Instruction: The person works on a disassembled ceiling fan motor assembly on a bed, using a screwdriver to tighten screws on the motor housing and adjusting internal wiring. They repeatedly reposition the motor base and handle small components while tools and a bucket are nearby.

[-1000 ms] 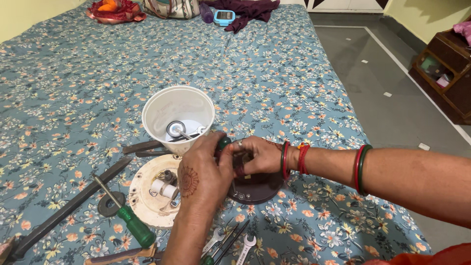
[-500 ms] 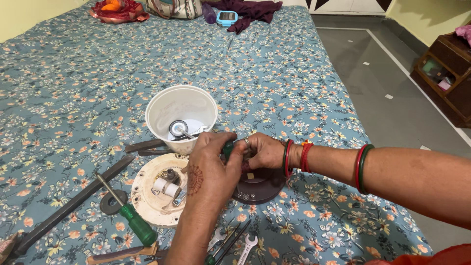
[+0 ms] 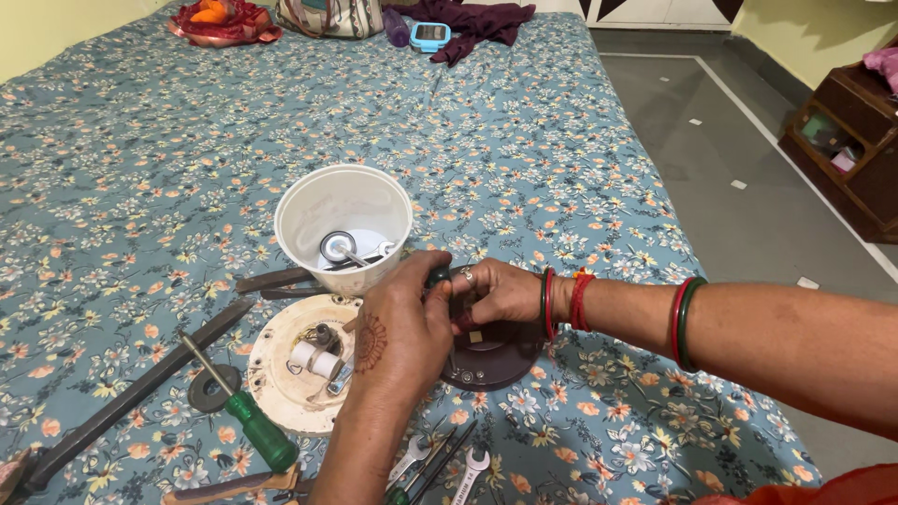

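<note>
My left hand (image 3: pixel 402 332), with a henna mark on its back, is closed around the dark green handle of a screwdriver (image 3: pixel 438 275) held upright over a dark brown round disc (image 3: pixel 496 363). My right hand (image 3: pixel 500 292), bangles at the wrist, grips the top of that disc from the right, fingers meeting the left hand. The disc lies on the floral bedsheet (image 3: pixel 561 168). The screwdriver's tip is hidden behind my fingers.
A white cup (image 3: pixel 309 210) holding metal parts stands just behind. A white round plate (image 3: pixel 276 388) with wired parts lies left of the disc. Around it are a green-handled screwdriver (image 3: pixel 253 425), a black ring (image 3: pixel 208 390), a long dark bar (image 3: pixel 131 397) and spanners (image 3: pixel 468 465).
Both hands stay on the disc with only small finger movements. The view has shifted slightly.
</note>
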Motion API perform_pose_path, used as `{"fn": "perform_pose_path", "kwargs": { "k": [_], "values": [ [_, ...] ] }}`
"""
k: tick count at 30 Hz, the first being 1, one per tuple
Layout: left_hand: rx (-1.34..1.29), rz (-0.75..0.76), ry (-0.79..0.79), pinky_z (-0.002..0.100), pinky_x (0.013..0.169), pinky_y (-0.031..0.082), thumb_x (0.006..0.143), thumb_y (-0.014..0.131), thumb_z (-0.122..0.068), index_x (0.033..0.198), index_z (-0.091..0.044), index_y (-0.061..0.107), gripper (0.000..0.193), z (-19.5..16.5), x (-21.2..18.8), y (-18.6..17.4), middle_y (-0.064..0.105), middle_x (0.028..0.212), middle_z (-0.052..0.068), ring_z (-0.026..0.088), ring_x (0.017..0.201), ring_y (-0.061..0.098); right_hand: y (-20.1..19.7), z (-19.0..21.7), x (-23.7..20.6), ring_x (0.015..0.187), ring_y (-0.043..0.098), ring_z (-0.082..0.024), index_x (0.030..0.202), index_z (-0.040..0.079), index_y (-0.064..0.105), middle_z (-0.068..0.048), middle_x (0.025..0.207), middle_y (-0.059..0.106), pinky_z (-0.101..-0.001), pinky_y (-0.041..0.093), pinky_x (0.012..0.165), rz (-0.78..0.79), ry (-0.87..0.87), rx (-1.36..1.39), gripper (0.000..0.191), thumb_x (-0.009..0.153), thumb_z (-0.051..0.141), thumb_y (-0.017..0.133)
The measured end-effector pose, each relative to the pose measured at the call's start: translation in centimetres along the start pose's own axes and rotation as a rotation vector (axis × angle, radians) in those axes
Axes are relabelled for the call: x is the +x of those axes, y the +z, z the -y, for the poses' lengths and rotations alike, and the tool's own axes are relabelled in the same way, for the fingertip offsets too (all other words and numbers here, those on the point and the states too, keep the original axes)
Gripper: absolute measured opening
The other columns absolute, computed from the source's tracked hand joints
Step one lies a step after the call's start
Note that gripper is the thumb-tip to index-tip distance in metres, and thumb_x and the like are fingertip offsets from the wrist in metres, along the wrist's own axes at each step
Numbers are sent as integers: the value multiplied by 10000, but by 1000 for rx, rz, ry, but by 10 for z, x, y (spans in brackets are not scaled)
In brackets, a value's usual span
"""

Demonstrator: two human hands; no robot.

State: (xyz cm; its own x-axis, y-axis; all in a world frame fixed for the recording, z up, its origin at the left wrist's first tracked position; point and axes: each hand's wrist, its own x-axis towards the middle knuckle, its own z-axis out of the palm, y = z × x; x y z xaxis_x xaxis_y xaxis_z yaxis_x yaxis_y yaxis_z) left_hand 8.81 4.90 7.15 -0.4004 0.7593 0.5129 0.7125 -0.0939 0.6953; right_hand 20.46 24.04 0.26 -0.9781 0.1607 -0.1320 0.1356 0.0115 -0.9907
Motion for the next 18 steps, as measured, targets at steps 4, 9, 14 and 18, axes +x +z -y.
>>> {"fn": "perform_pose_path", "kwargs": {
  "k": [4,9,14,18],
  "values": [
    [-33,-4,54,442,893,540,883,599,-21,1169,-17,706,306,0,0,1,741,1109,199,376,1030,715,-9,-13,7,944,712,-95,1151,6,733,-38,1029,773,-279,586,876,-2,-33,-73,283,876,-55,708],
    [-26,-100,73,412,826,554,843,729,-110,1112,-36,731,280,-7,-3,8,716,1057,175,344,948,718,-12,-26,14,900,683,-102,1061,-5,736,-28,979,754,-305,582,836,-86,-77,-93,209,859,-60,730],
    [-21,-92,-118,398,748,559,812,778,-149,1126,-35,685,347,-12,-2,8,699,1000,139,295,830,728,-5,-26,13,982,681,-74,1057,51,687,16,1021,735,-279,580,901,-95,-135,-72,307,791,-89,750],
    [-26,-92,-43,404,780,567,832,741,-115,1124,-53,713,299,-8,-3,7,720,1032,146,312,885,733,4,-19,15,994,683,-95,1091,22,685,-5,1052,737,-299,576,903,-31,-145,-58,326,799,-118,723]
  ]
}}
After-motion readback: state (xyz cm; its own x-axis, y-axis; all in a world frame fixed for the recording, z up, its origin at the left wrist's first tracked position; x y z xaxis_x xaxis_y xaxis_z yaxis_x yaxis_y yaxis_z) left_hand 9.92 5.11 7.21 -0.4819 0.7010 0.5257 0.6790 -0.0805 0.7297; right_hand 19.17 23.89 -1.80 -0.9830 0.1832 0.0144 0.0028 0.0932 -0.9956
